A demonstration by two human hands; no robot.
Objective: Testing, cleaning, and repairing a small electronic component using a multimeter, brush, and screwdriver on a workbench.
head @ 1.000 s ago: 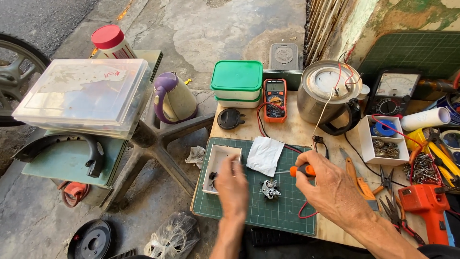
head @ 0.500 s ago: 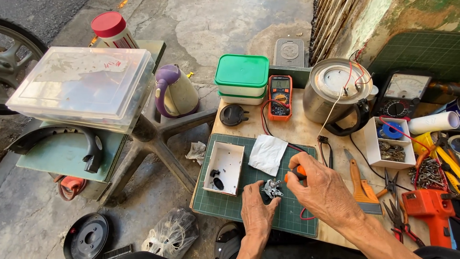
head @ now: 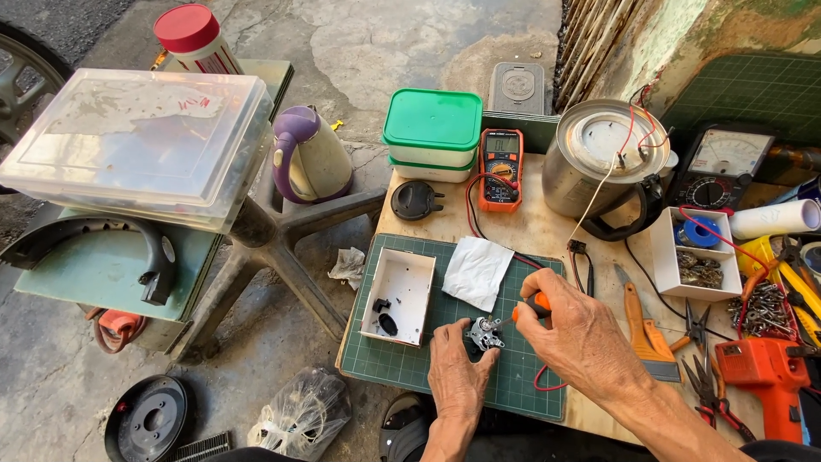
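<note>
— What do the containers hold?

— The small white tray [head: 402, 293] on the green cutting mat [head: 410, 359] has a couple of black bits in it. The white box [head: 694, 254] to the right holds a blue spool and a heap of small metal parts. The green-lidded tub [head: 433, 127] is closed.

— And the hands?

— The left hand [head: 457, 370] curls its fingers round a small grey metal part [head: 483, 334] lying on the mat. The right hand [head: 581, 338] is closed round an orange-handled screwdriver [head: 534, 305], tip at that part.

— The surroundings?

— A low wooden table [head: 547, 235] outdoors on cracked concrete [head: 376, 43], with a multimeter [head: 500, 167], a steel kettle [head: 603, 162], pliers [head: 697, 329] and an orange drill [head: 770, 376].
</note>
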